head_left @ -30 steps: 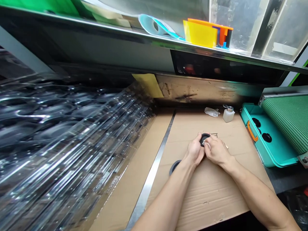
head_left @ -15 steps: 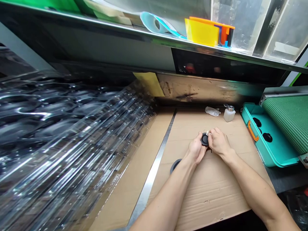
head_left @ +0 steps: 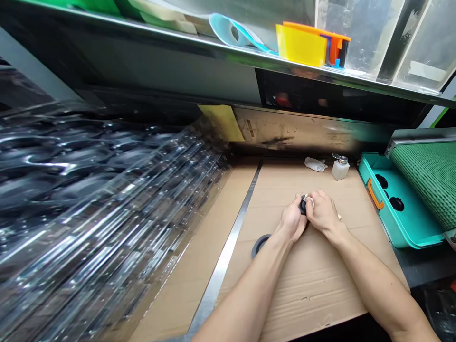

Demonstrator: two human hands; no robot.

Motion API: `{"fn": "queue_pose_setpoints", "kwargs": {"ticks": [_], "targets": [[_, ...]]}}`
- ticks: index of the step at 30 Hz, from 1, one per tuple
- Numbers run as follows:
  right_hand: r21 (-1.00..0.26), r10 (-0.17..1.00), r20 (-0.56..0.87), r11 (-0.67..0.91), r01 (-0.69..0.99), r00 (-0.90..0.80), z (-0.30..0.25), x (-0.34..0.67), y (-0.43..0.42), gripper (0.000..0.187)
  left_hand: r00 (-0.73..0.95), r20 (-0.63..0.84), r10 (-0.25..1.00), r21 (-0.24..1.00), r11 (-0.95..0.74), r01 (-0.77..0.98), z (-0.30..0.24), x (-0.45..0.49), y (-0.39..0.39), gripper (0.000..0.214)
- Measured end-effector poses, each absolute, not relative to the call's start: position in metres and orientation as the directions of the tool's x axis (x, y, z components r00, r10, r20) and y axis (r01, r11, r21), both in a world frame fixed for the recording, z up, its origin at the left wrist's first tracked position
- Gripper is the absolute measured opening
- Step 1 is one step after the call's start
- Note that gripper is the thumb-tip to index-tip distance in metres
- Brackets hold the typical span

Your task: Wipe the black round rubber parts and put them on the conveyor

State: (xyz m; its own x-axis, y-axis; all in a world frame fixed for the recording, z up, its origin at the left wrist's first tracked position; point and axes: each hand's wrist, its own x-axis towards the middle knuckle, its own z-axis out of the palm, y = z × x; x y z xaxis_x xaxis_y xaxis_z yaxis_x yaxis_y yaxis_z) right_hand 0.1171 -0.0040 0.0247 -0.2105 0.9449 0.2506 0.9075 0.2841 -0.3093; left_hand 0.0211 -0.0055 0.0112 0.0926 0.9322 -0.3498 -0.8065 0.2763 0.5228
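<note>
Over the cardboard-covered bench (head_left: 306,280), my left hand (head_left: 292,221) is closed round a small round black part (head_left: 303,205), held up near the fingertips. My right hand (head_left: 323,212) is closed against the same part from the right, pinching a small white piece (head_left: 308,198) against its face. Most of the part is hidden by both hands. A second black ring-shaped part (head_left: 259,244) lies flat on the cardboard beside my left forearm.
A tall leaning stack of clear plastic trays (head_left: 99,213) fills the left. A teal tray (head_left: 399,209) with black parts sits right, beside a green conveyor belt (head_left: 427,175). A small white bottle (head_left: 340,168) and crumpled wipe (head_left: 315,164) stand at the back. A shelf (head_left: 249,52) overhangs.
My right hand has closed in further over the black part, so less of it shows now. Both hands have stayed in about the same place over the cardboard.
</note>
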Motion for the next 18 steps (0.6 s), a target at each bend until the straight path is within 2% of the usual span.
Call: {"fn": "queue_pose_setpoints", "kwargs": {"ticks": [3, 7, 10, 14, 16, 18], "targets": [[-0.338, 0.925, 0.24, 0.363, 0.868, -0.294, 0.03, 0.114, -0.008, 0.023, 0.091, -0.366, 0.926, 0.529, 0.287, -0.798, 0.011, 0.017, -0.005, 0.04], [-0.306, 0.861, 0.116, 0.505, 0.807, -0.495, 0.045, 0.124, -0.023, 0.018, 0.181, -0.382, 0.906, 0.535, 0.377, -0.756, 0.013, 0.014, -0.007, 0.048], [-0.201, 0.896, 0.064, 0.442, 0.874, -0.438, 0.049, 0.133, -0.026, 0.021, 0.206, -0.371, 0.906, 0.54, 0.391, -0.745, 0.015, 0.018, -0.008, 0.047], [-0.139, 0.939, 0.198, 0.31, 0.941, -0.28, 0.042, 0.132, -0.018, 0.029, 0.142, -0.373, 0.917, 0.543, 0.34, -0.768, 0.012, 0.021, -0.008, 0.04], [-0.159, 0.914, 0.222, 0.379, 0.912, -0.341, 0.038, 0.129, -0.015, 0.028, 0.097, -0.379, 0.92, 0.541, 0.306, -0.783, 0.01, 0.019, -0.007, 0.038], [-0.177, 0.881, 0.174, 0.468, 0.866, -0.441, 0.037, 0.128, -0.015, 0.024, 0.105, -0.38, 0.919, 0.539, 0.312, -0.783, 0.009, 0.017, -0.005, 0.041]]}}
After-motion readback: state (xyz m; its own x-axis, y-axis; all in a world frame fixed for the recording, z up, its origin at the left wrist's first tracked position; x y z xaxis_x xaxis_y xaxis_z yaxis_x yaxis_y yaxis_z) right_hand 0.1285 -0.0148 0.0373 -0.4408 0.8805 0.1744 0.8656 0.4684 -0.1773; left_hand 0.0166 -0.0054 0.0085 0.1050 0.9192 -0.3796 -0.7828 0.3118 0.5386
